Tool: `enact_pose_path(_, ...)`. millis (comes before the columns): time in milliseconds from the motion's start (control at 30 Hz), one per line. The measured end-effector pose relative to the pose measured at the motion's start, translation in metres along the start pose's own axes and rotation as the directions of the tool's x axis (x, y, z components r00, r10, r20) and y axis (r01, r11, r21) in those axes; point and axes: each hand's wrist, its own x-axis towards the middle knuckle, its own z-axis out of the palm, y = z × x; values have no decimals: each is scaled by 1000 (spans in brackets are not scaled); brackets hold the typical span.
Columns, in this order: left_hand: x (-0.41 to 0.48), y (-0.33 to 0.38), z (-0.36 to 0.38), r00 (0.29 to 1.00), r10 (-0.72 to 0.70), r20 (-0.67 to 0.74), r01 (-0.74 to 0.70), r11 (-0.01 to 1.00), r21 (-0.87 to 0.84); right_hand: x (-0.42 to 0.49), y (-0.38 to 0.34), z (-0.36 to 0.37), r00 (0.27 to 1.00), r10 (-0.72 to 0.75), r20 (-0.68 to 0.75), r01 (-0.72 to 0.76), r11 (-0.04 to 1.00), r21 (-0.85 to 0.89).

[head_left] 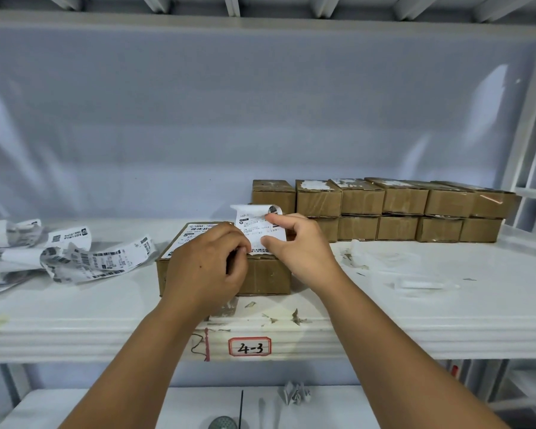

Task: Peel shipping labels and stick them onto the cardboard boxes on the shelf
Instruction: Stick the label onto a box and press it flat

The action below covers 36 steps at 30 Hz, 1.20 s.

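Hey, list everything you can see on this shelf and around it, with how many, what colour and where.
label: one, white with black print, curled, held above the front box
front box: one, brown, mid shelf, its top already labelled
stacked boxes: six on top, lower row partly hidden, brown, back right
loose label strips: a pile, white and black, left on shelf
shelf: one, white, carries everything above
shelf tag: one, red-bordered, reads 4-3, front edge
left hand: one, pinches label's lower edge
right hand: one, pinches label's right side
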Motion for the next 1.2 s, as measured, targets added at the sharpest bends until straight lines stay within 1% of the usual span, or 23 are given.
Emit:
enact_pose_path(133, 0, 1, -1, 1000, -8, 25, 8, 1000, 14, -1, 0, 0, 997, 71, 5, -71, 997, -7)
enact_pose_path(267, 0, -1, 0, 999, -28, 36, 28, 1000, 7, -2, -1, 1, 994, 106, -23, -107, 994, -34)
enact_pose_path(433, 1, 0, 1, 999, -19, 31, 19, 1000, 10, 0, 1, 3, 982, 187, -31, -187, 982, -8)
enact_pose_path(600, 2, 4, -3, 998, -2, 70, -1, 999, 45, -1, 2, 5, 980, 192, -50, -193, 981, -20)
enact_pose_path(767, 1, 5, -4, 996, 6, 87, -10, 999, 52, -3, 1, 2, 984, 173, -32, -176, 978, -111)
enact_pose_path(933, 1, 6, -4, 996, -5, 86, 1, 999, 46, -2, 2, 2, 984, 178, 0, -177, 979, -97)
enact_pose_path(1100, 1, 4, -2, 996, -20, 92, 17, 999, 35, 0, 7, 3, 987, 154, 40, -149, 981, -121)
enact_pose_path(1200, 1, 4, -1, 995, -29, 95, 26, 999, 24, 3, 11, 6, 988, 151, 38, -148, 986, -82)
